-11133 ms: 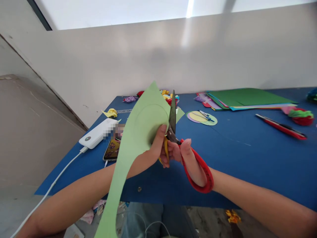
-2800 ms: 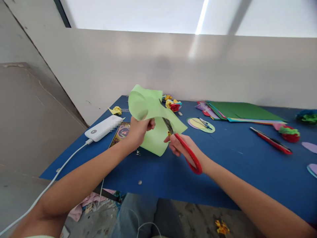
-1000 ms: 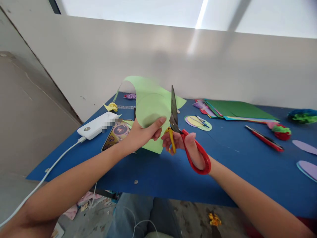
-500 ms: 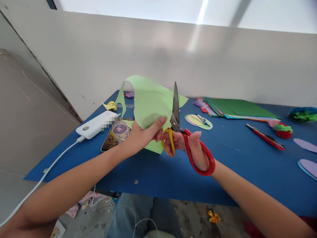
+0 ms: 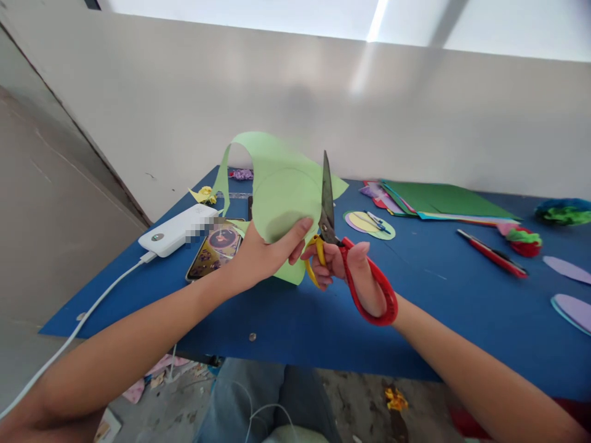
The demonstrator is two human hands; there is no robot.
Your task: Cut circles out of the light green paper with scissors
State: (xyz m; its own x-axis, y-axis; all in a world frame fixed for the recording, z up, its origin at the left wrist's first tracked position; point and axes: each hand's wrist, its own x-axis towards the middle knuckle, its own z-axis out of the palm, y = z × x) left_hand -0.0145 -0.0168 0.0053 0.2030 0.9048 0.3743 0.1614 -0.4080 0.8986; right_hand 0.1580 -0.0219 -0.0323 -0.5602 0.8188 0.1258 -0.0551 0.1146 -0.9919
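Observation:
A sheet of light green paper (image 5: 286,197) with a faint round outline is pinched in my left hand (image 5: 272,249), the thumb lying over its lower front. A cut strip of the sheet curls away to the left. My right hand (image 5: 344,261) grips scissors (image 5: 327,197) with one red and one yellow handle loop; the thumb passes through the red loop and fingers through the yellow one. The blades point upward at the paper's right edge. Part of the blades is hidden, so whether paper lies between them is unclear.
On the blue table (image 5: 406,332) are a white power bank (image 5: 178,231) with a cable, a phone (image 5: 215,249), colored paper sheets (image 5: 447,200), paper ovals (image 5: 364,223), a red utility knife (image 5: 492,253) and crepe-paper pieces (image 5: 526,241). A white wall (image 5: 184,92) rises behind.
The view has shifted slightly. The scissors and green paper keep nearly the same place relative to each other; the right fingers have shifted a little around the yellow loop.

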